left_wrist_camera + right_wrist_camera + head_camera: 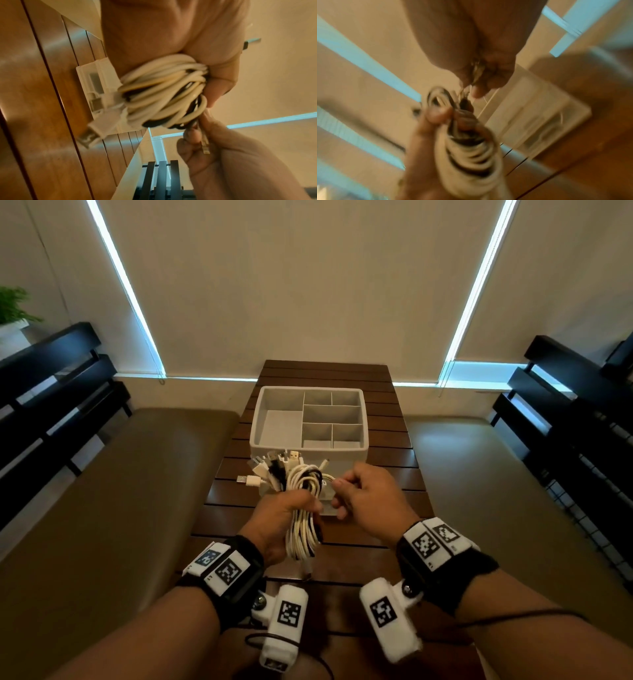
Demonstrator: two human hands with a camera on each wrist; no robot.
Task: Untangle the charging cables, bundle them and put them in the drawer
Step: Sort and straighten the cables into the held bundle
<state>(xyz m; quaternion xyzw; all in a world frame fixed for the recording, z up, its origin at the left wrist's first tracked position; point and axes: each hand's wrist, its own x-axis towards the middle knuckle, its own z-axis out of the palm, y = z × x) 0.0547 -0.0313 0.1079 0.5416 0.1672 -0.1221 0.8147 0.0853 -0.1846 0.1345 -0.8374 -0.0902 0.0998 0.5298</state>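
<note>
White cables [303, 498] within left hand [279, 518]

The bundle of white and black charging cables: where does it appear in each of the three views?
Head: bundle of white and black charging cables at lower centre, gripped by the left hand.
Left wrist: centre, under the palm.
Right wrist: lower centre, blurred.
Shared landmark: the small clear plastic box on the slatted wooden table.

slatted wooden table [394, 453], potted plant [13, 309], black benches [58, 392]
</note>
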